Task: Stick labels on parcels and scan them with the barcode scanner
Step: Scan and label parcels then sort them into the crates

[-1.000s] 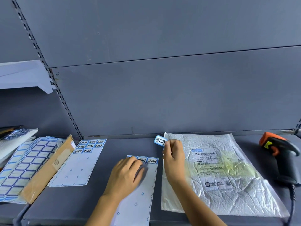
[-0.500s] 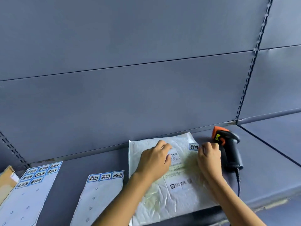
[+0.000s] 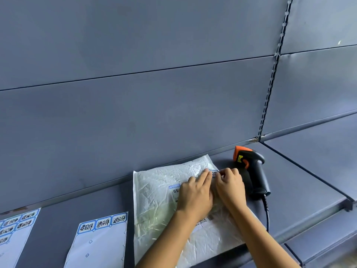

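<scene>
Where the parcel (image 3: 154,200) lies, grey shelf (image 3: 87,206) against grey back panels (image 3: 135,113).

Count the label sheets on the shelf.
2. One label sheet lies just left of the parcel; a second sheet at the left edge, cut off. More may be hidden.

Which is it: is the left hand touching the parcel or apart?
Touching. Head view: the left hand lies flat on the parcel, fingertips at the label.
</scene>
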A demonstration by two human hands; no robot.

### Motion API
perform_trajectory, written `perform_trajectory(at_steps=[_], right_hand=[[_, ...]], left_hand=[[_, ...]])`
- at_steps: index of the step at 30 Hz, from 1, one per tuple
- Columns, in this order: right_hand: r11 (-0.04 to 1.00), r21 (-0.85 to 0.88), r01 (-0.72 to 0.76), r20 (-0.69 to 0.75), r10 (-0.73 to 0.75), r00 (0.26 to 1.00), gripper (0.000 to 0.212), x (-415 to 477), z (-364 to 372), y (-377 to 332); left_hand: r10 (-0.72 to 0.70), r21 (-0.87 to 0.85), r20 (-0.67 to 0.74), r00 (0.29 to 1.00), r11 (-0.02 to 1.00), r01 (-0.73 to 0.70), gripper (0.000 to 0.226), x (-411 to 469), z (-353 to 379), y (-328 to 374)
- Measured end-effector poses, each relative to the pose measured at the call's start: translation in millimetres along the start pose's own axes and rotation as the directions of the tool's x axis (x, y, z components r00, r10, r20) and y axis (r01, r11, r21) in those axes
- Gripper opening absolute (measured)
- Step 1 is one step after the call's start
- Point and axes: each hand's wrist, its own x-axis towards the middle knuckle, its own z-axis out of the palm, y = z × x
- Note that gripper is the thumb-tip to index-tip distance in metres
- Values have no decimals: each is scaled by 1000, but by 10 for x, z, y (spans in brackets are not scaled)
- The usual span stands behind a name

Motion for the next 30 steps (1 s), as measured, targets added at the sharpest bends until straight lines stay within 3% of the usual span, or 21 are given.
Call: perform_trajectory(at_steps=[4, 8, 12, 15, 23, 30], right_hand=[[1000, 22, -18, -33, 18, 999, 20, -5, 13, -7], [990, 136, -25, -53, 33, 998, 13, -30, -30, -30], [972, 219, 82, -85, -65, 994, 22, -91, -109, -36], [982, 156, 108, -91, -94, 991, 21, -130, -120, -37], [995, -98, 0, -20, -2, 1000, 17, -92, -80, -36], [997, -73, -11, 0, 11, 1000, 20, -70, -85, -18]], left_hand=[[-34, -3, 35, 999, 999, 34, 56, 23, 8, -3], [-83, 21, 85, 993, 996, 82, 72, 32, -13, 16], [-51, -5, 35, 998, 999, 51, 57, 48, -33, 36], [-20, -2, -20, 1000, 1000, 20, 50, 61, 1, 40], [-35, 46, 32, 999, 998, 34, 50, 107, 11, 99], [-80, 101, 94, 992, 992, 70, 45, 151, -90, 174]])
